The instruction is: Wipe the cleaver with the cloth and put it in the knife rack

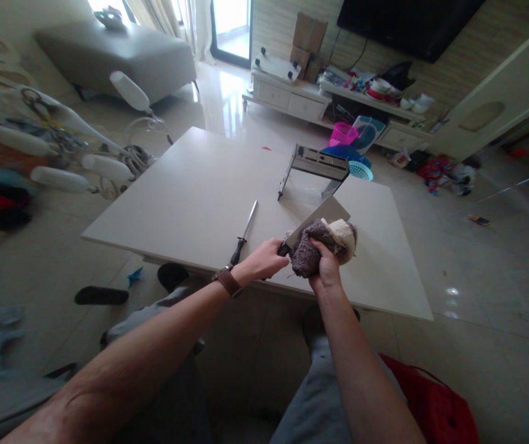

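My left hand (265,259), with a brown-strapped watch on the wrist, is closed around the black handle of a cleaver (327,213). The wide blade points away to the right. In my right hand (327,266) is a bunched brown and cream towel (308,254), gripped with the thumb on top. The cloth lies against the near side of the blade and covers part of it. On the white table (167,203), left of the cleaver, rests a sharpening steel (247,226) with a black handle. Just beyond the blade stands a knife rack (319,160) with a slotted top and clear sides.
The table's near edge runs just below my hands. Past its far right side are a pink basket (342,134) and a light blue basket (359,171). A lamp with white shades (107,166) is at the left. A red bag (435,401) lies by my right leg.
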A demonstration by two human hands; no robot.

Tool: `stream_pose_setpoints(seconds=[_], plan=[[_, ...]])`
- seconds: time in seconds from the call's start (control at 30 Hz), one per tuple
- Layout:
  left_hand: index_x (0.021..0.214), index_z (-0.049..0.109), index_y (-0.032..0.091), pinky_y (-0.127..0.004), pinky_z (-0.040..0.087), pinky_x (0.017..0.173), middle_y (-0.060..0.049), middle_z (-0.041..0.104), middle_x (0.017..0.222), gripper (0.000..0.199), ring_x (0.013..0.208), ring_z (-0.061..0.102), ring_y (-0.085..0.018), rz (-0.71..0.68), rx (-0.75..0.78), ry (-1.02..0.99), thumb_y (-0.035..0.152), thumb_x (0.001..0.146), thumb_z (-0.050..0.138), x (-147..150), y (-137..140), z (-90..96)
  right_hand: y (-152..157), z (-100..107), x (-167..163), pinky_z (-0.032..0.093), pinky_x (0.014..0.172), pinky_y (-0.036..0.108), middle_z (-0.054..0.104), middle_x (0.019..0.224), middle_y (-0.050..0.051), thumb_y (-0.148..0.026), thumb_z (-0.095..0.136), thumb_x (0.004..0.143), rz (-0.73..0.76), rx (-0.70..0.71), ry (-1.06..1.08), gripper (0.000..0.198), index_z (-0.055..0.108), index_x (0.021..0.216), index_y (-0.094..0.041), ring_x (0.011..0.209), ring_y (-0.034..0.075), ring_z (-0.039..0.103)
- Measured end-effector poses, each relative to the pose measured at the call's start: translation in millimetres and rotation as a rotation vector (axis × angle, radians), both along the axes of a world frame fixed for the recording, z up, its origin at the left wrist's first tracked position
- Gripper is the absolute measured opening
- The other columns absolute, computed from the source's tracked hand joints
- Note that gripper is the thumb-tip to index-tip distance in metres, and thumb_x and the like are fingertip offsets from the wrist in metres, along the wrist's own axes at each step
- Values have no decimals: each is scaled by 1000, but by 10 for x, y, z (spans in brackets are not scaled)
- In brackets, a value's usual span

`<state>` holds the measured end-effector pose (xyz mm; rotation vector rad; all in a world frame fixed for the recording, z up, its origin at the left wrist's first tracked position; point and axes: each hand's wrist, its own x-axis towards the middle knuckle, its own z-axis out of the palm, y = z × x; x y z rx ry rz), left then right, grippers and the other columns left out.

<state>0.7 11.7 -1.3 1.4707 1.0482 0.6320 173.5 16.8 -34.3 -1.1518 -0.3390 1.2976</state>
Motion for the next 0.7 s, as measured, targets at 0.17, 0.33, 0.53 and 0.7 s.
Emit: stream_pose_setpoints(seconds=[0.17, 0.33, 0.53, 0.7], plan=[[82, 58, 17, -21, 39, 36, 4, 53, 55, 16, 39, 53, -13, -6, 0, -1, 15, 67, 52, -10, 4, 3, -6, 38, -40, 67, 86, 39, 83, 101, 5, -21, 89, 60, -73, -35, -3, 47, 78, 105, -14, 91, 24, 78], [81, 57, 17, -20, 39, 37, 4, 54, 56, 14, 41, 53, -12, 0, 8, 1, 15, 68, 52, -8, 7, -2, -6, 48, -49, 67, 88, 38, 83, 102, 5, -21, 89, 60, -65, -41, 4, 49, 77, 107, -14, 92, 23, 78], [82, 58, 17, -21, 39, 37, 4, 54, 55, 15, 40, 53, -12, 0, -5, 14, 15, 68, 52, -1, 5, 4, 3, 3, -24, 67, 87, 38, 83, 100, 4, -22, 89, 62, -50, -41, -4, 48, 76, 107, -15, 91, 23, 78], [81, 58, 17, -20, 38, 37, 4, 53, 54, 15, 40, 51, -12, -7, -2, 9, 15, 68, 52, 0, 2, 20, 10, -75, 6, 67, 88, 38, 83, 100, 3, -25, 88, 64, -21, -42, -10, 48, 76, 110, -16, 90, 22, 79]])
